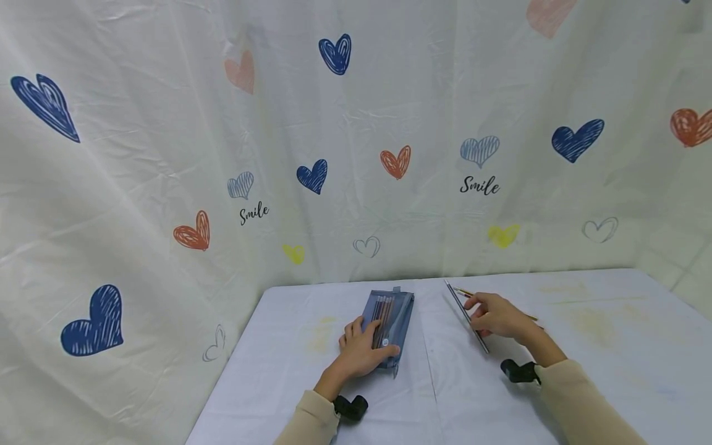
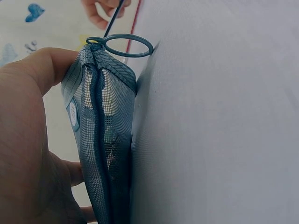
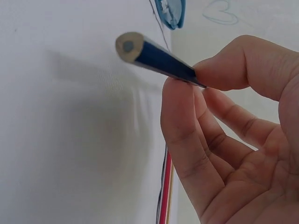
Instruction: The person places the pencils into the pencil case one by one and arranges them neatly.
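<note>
A blue-grey mesh pencil case (image 1: 402, 312) lies on the white tabletop, with several slim pencils (image 1: 384, 306) showing along its upper face. My left hand (image 1: 361, 352) rests on the case, fingers spread over it and the thumb toward its right side. The left wrist view shows the case's zip side and a loop pull (image 2: 128, 45) at one end. To the right, my right hand (image 1: 495, 318) pinches a dark blue pencil (image 3: 161, 59) between thumb and fingertips. The pencil's flat end faces the right wrist camera, wood and core visible; it slants above the table.
More pencils (image 3: 167, 186), one red and one gold-coloured, lie on the table behind my right hand. The white-covered table (image 1: 612, 346) ends at the back against a white curtain (image 1: 434, 93) printed with hearts. A dark wrist-camera mount (image 1: 351, 408) sits by each sleeve.
</note>
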Motion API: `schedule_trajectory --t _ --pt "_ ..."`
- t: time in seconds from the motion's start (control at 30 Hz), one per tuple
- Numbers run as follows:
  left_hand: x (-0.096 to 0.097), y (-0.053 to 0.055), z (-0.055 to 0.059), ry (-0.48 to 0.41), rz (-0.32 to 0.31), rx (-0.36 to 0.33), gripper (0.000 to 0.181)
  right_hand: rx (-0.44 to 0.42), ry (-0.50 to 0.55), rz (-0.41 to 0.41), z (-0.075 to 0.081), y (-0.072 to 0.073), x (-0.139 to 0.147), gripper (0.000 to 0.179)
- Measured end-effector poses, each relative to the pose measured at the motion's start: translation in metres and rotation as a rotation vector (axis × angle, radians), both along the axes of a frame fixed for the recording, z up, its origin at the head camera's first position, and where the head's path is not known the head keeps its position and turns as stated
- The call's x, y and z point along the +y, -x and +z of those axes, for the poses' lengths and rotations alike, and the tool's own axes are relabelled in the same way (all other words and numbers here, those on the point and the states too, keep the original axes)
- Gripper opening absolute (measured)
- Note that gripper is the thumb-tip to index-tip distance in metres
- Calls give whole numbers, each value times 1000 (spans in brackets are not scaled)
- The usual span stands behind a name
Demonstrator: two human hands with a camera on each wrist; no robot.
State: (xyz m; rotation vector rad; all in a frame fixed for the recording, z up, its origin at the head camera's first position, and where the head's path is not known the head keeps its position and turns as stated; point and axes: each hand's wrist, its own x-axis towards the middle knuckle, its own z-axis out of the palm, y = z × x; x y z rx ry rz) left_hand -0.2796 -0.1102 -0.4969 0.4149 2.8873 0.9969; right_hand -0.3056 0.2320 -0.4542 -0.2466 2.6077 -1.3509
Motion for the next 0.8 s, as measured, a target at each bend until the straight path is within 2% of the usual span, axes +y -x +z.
schedule_trajectory --t 0.23,0.47,0.6,0.8 --pt "0 -1 0 -9 5 -7 88 -45 60 14 3 -2 -6 40" --pt "0 0 -1 1 8 -15 87 -70 79 24 -1 -2 -14 41" --pt "0 1 -1 -1 7 -16 87 -70 110 53 -4 -3 -20 42" --pt "0 2 -3 6 8 -9 86 -101 101 103 -7 -6 -31 42"
